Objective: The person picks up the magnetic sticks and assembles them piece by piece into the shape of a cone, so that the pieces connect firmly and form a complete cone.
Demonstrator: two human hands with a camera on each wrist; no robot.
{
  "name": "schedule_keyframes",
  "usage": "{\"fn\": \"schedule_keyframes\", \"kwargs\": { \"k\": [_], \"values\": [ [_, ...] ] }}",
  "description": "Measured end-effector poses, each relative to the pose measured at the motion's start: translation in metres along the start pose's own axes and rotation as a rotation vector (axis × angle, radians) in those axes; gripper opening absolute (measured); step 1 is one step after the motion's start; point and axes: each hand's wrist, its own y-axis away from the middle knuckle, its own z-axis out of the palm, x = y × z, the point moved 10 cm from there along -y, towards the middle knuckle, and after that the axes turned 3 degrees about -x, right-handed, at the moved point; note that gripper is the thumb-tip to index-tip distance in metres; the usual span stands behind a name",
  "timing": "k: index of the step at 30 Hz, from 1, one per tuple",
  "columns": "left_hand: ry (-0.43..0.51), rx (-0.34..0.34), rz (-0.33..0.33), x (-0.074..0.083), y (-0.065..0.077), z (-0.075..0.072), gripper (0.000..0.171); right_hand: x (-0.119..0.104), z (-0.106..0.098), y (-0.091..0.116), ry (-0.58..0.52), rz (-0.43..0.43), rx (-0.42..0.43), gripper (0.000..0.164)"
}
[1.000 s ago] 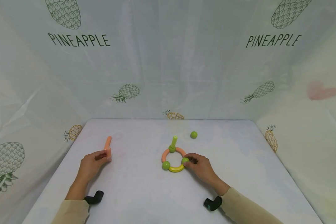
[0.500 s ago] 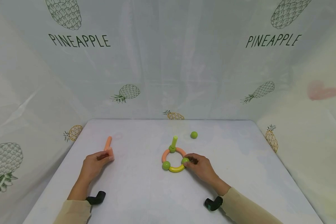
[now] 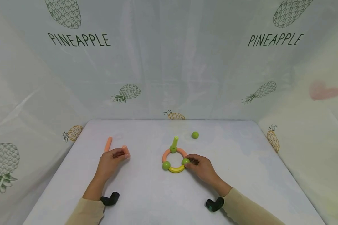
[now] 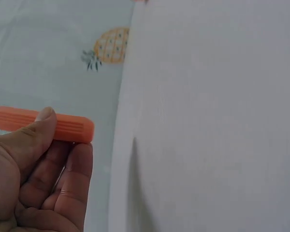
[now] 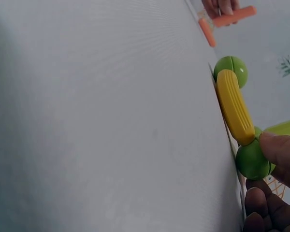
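My left hand (image 3: 110,164) pinches an orange rod (image 3: 125,150) between thumb and fingers, above the table. In the left wrist view, the held rod (image 4: 72,127) shows grooves along its side. My right hand (image 3: 203,170) pinches a green ball (image 5: 251,162) at the right corner of a ring lying on the table. A yellow curved piece (image 3: 176,169) joins that ball to another green ball (image 3: 166,165). Two orange curved pieces (image 3: 165,155) run up to a third green ball (image 3: 173,149), from which a light green rod (image 3: 175,142) sticks up.
A second orange rod (image 3: 108,143) lies on the white table (image 3: 146,193), just beyond my left hand. One loose green ball (image 3: 195,135) sits behind the ring to the right. Pineapple-printed sheeting (image 3: 169,68) encloses the table at the back and sides.
My left hand has moved right with the orange rod, away from the rod that stays on the table. The right hand stays on the ring, which has barely shifted.
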Motion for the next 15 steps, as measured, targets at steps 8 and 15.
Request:
{"fn": "schedule_keyframes", "kwargs": {
  "k": [8, 15],
  "values": [
    [0.111, -0.031, 0.072, 0.034, -0.001, 0.048, 0.040, 0.001, 0.001, -0.001, 0.000, 0.008, -0.004, 0.025],
    [0.138, -0.065, 0.094, 0.061, 0.002, 0.086, 0.034, 0.002, 0.001, -0.002, 0.002, 0.011, -0.006, 0.025]
  ]
}}
